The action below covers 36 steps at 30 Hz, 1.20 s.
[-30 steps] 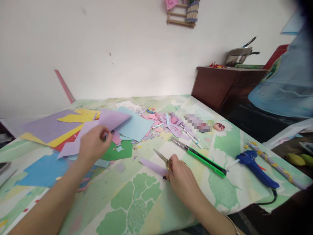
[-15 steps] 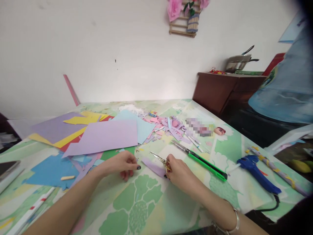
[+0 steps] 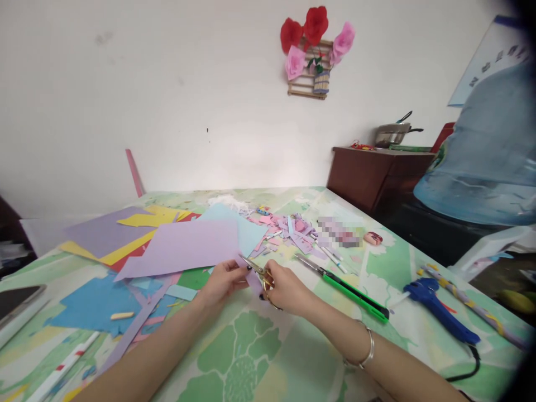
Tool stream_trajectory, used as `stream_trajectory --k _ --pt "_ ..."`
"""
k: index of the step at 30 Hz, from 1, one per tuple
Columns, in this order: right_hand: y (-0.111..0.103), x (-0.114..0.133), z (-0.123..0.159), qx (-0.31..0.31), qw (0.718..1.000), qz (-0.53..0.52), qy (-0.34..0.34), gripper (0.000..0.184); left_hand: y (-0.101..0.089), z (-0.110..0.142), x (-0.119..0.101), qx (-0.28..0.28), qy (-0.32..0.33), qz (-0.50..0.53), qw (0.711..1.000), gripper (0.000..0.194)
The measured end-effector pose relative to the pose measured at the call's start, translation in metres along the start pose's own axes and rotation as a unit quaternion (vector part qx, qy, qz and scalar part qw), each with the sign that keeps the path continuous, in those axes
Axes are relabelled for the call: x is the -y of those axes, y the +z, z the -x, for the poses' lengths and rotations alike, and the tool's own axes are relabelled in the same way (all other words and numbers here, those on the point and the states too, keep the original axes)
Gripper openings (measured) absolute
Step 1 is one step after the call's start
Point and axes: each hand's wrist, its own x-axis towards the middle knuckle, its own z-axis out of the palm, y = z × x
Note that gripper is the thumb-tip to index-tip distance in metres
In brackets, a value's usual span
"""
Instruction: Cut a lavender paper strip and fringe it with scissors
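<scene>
My right hand [image 3: 287, 286] has its fingers in the golden handles of a small pair of scissors [image 3: 256, 267], whose silver blades point up and left. Pinched between the thumb and fingers of my left hand [image 3: 221, 282] is a small lavender paper strip [image 3: 253, 283]. The scissors' blades lie across this strip, close to my left fingertips. Whether they bite into the paper I cannot tell. Just behind my left hand lies a large lavender sheet [image 3: 196, 243], and a heap of pink and lavender paper scraps [image 3: 295, 226] sits farther back.
A green utility knife [image 3: 352, 293] with its blade out lies right of my right hand. Farther right are a blue glue gun [image 3: 444, 310] and a wrapped stick [image 3: 469, 298]. Blue paper [image 3: 90, 304], a white stick [image 3: 62, 365] and a phone [image 3: 19, 304] lie on the left.
My left hand has taken up the lavender strip from the tablecloth. My right hand has brought the scissors left to the strip. The view has tilted up a little.
</scene>
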Motion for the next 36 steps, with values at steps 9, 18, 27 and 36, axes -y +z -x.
stream_trajectory --k 9,18,27,36 --pt "0.009 -0.011 -0.018 0.035 0.992 -0.123 0.01 0.038 -0.002 0.002 -0.012 -0.01 0.051 -0.011 0.999 0.034" --pt "0.025 -0.021 -0.008 0.116 0.953 -0.279 0.013 0.037 -0.001 0.002 -0.007 -0.007 0.02 0.026 0.999 0.02" --pt "0.009 -0.019 -0.004 0.074 0.944 -0.32 -0.039 0.035 -0.019 0.012 -0.031 0.056 0.027 -0.131 0.989 0.021" --pt "0.002 -0.028 0.01 0.114 0.944 -0.298 -0.081 0.042 -0.007 0.032 -0.044 0.134 0.025 -0.156 0.978 0.024"
